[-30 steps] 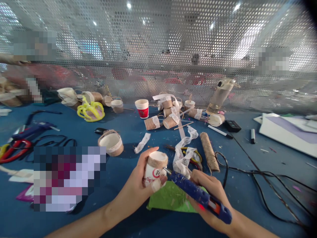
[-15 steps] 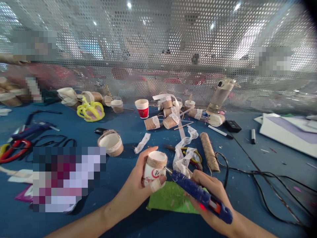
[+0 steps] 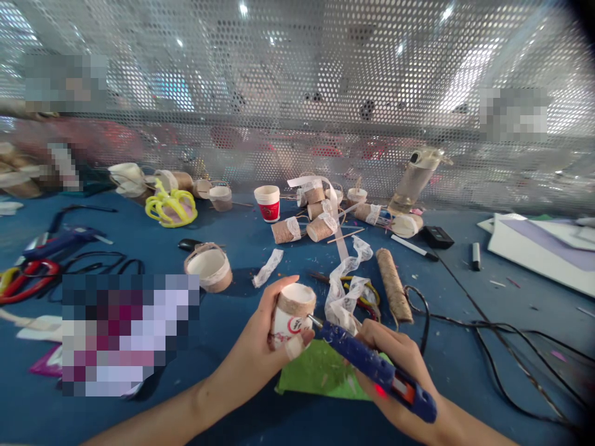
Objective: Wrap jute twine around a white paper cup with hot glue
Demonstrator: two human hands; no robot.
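Observation:
My left hand (image 3: 260, 334) is wrapped round a small white paper cup (image 3: 281, 326), tilted a little, with brown twine wound below its rim and red and black print on its side. A whitish strip is on the thumb. My right hand (image 3: 395, 365) grips a blue hot glue gun (image 3: 357, 353), a red light glowing on it. Its metal nozzle points at the cup's right side, at or very near the surface. Beneath both hands lies a green sheet (image 3: 320, 375). White lace ribbon (image 3: 341, 291) lies just beyond the glue gun, partly over yellow-handled scissors (image 3: 369, 297).
A twine roll (image 3: 393, 285) and black cables (image 3: 493, 334) lie to the right. Twine-wrapped cups (image 3: 320, 228) and a red-and-white cup stack (image 3: 267, 204) stand at the back, before a perforated metal screen (image 3: 288, 74). Another glue gun (image 3: 62, 241) and red-handled pliers (image 3: 37, 279) are at left.
The cup has turned slightly in my left hand, shifting its print. The glue gun stays almost in place at the cup's side.

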